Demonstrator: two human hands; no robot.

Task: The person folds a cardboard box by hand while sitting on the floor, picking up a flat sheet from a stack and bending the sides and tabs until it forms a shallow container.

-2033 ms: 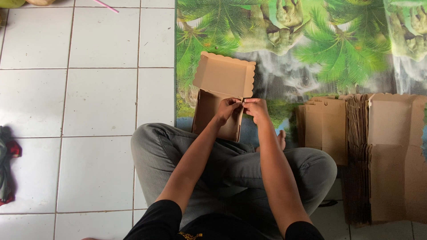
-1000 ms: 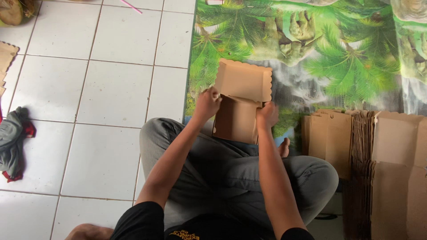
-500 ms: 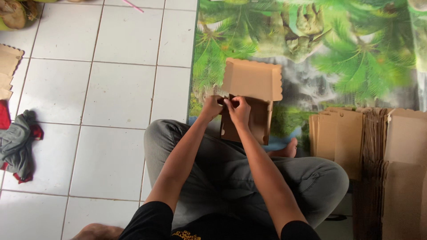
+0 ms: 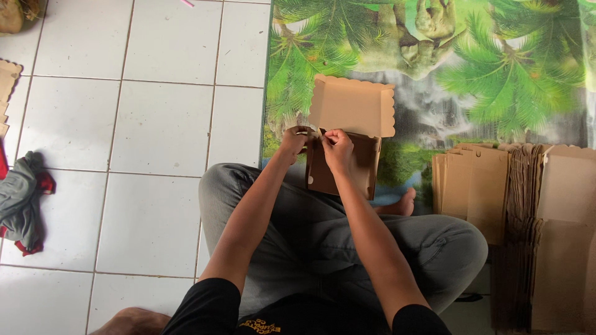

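Head view: a seated person works a brown cardboard box at its left corner, above crossed legs.

Left hand [image 4: 293, 141] pinches the box's left edge, fingers closed on a small side tab; right hand [image 4: 337, 151] is closed narrow on the same corner, fingertips pressing at the fold just under the scalloped lid flap [image 4: 352, 107]. The cardboard box [image 4: 343, 162] stands tilted on the near edge of the palm-print mat [image 4: 496, 68], resting against the knees, its lid open toward the far side. To the right lies a stack of flat cardboard blanks [image 4: 528, 211]; a grey cloth [image 4: 22, 201] sits well apart on the white tiled floor [image 4: 155, 124]. Pressing too hard at the corner could crease or tear the thin tab, and with both hands on one side the box could twist out of square.
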